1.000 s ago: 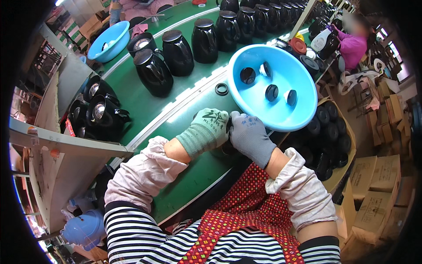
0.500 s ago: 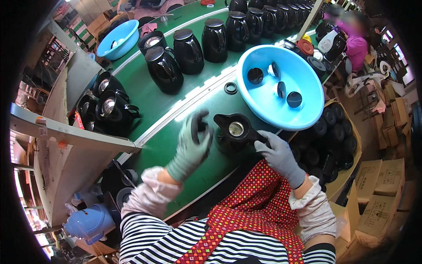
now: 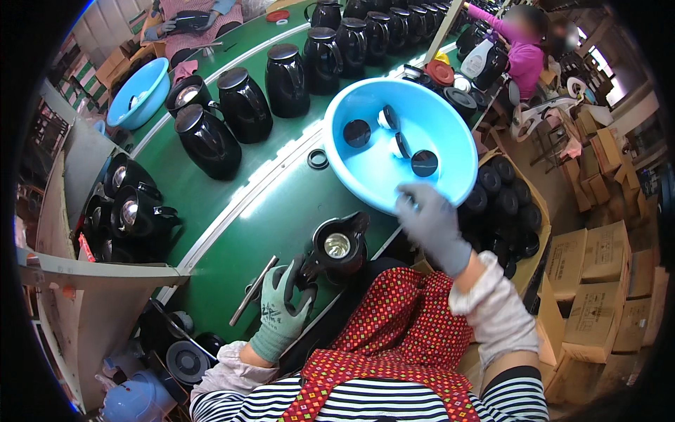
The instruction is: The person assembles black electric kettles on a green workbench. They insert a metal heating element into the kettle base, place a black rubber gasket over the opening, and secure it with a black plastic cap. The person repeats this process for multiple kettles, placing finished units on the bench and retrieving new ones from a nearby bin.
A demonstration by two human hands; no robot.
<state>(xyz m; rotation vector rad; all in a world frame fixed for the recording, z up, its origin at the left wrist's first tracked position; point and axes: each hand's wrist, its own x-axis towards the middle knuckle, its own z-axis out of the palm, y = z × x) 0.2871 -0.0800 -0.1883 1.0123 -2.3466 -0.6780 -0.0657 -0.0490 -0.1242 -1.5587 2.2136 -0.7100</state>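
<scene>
A black jug (image 3: 354, 261) with a shiny silver inner liner stands at the near edge of the green table, its lid off and its spout pointing away to the right. My left hand (image 3: 283, 309), in a pale green glove, is closed round the jug's handle. Beside that hand lies a metal rod (image 3: 253, 290). My right hand (image 3: 434, 226), in a grey glove, is over the near rim of a light blue basin (image 3: 365, 184); its fingers are slightly blurred but look apart, with nothing seen in them. Several round black lids (image 3: 424, 163) lie in the basin.
Closed black jugs (image 3: 287, 81) line the far side, and open ones (image 3: 133, 211) lie at left. A black ring (image 3: 318, 159) sits by the basin. At right are a carton of black lids (image 3: 517, 218) and cardboard boxes (image 3: 590, 281). Co-workers (image 3: 526, 49) are beyond.
The jug has been turned, so its handle now faces my left hand, which has taken hold of it. My right hand has let go of the handle and moved to the basin. The view has shifted.
</scene>
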